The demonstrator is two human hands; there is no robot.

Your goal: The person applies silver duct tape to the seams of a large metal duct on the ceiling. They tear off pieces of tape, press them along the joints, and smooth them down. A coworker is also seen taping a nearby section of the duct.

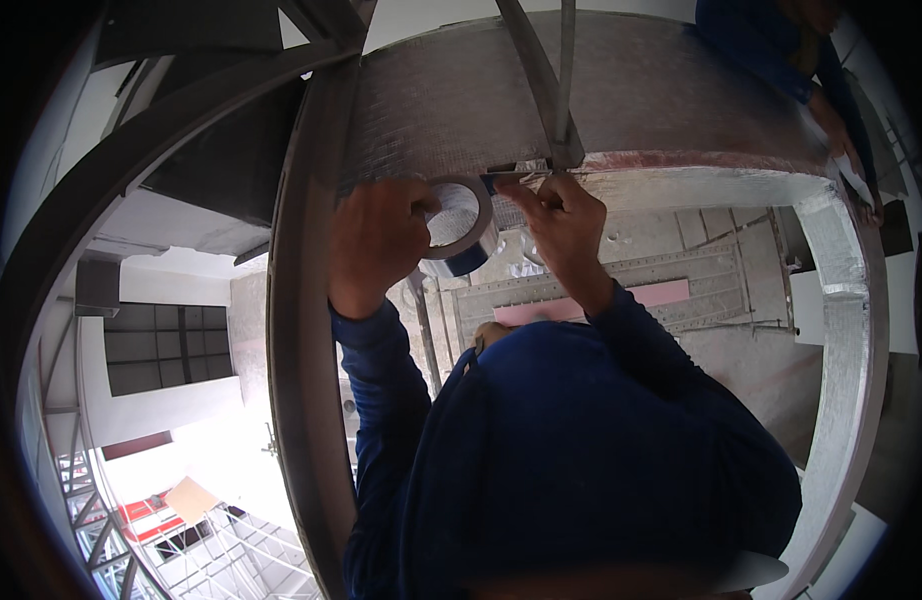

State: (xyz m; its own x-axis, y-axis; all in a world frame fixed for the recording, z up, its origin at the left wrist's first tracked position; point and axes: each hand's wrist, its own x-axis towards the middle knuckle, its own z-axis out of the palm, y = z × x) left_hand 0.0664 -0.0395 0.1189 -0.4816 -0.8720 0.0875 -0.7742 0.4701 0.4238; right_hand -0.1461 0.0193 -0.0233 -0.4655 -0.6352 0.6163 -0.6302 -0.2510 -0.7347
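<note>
My left hand (pixel 378 240) is closed on a wide roll of silvery tape (pixel 484 205), with fingers hooked at its rim and the round core facing up. The roll's side looks shiny, with dark blue reflections. Just right of it, my right hand (pixel 571 220) is pinched closed at a short dark strip (pixel 504 182), seemingly the tape's loose end. Both hands are at the near edge of a grey, foil-like panel (pixel 431 110). The right fingertips partly hide the strip.
A metal beam (pixel 311 300) runs along my left, and a thin brace (pixel 536 80) meets the panel's edge. Foil-wrapped ducting (pixel 836 250) curves round my right. At the far right, another person's hand (pixel 831 125) is beside a white piece (pixel 854 180). Floor shows far below.
</note>
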